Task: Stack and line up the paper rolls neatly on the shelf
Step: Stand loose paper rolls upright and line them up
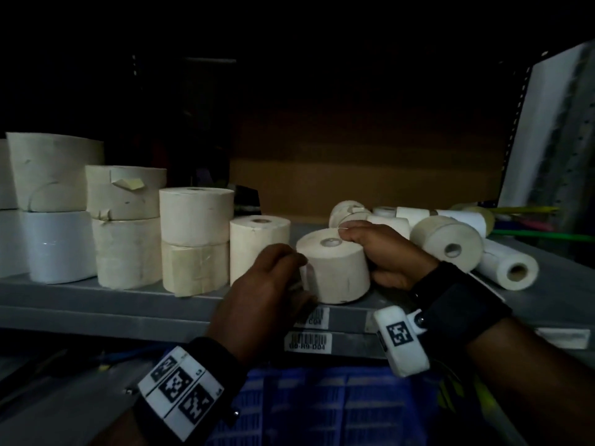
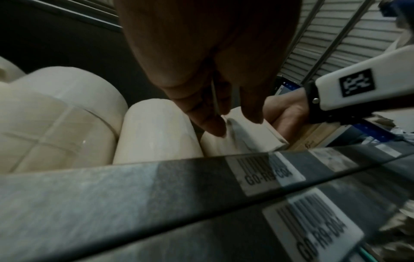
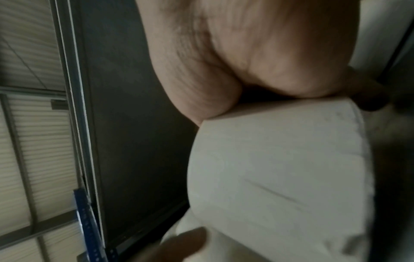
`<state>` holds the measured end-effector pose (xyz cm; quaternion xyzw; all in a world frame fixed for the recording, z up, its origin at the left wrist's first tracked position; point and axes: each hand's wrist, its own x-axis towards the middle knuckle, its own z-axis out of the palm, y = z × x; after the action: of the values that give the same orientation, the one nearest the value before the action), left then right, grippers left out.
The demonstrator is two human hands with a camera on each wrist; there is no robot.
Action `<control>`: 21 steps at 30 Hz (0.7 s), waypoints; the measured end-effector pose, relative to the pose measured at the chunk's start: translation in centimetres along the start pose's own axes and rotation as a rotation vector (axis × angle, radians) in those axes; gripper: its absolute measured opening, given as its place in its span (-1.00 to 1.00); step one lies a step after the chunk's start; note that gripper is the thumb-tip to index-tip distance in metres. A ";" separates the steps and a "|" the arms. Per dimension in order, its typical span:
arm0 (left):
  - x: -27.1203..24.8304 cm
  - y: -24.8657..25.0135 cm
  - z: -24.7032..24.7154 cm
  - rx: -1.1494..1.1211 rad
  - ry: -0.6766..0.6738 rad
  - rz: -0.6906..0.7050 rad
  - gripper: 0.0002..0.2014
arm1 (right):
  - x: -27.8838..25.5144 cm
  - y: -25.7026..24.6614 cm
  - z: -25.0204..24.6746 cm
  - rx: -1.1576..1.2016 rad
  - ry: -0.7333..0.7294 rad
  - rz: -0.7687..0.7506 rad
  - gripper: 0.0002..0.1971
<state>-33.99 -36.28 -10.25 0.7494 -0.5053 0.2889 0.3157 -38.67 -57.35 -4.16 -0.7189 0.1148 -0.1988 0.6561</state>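
Your right hand (image 1: 383,252) grips an upright paper roll (image 1: 335,268) on the shelf (image 1: 96,304). Your left hand (image 1: 267,284) pinches its loose edge, probably to keep it wound.

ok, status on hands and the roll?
Right hand grips upright roll at shelf edge. Left hand pinches its loose paper end. Toppled rolls crowd right.

Dim, shadowy shelf interior; soft blur and wide-angle warping in wrist views.
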 end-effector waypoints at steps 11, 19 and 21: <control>-0.8 -0.2 2.6 -0.030 0.043 -0.167 -0.59 | -1.0 3.2 0.1 0.126 -0.105 -0.075 -0.31; -0.3 0.6 3.8 0.018 0.099 -0.220 -0.53 | -0.7 4.4 -0.9 0.160 -0.217 -0.123 0.00; -0.1 0.6 3.8 0.016 0.088 -0.239 -0.54 | -0.8 4.4 -0.7 0.138 -0.216 -0.134 0.00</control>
<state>-34.15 -39.25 -12.61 0.7934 -0.3955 0.2858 0.3639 -39.27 -58.16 -8.56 -0.6952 -0.0187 -0.1708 0.6980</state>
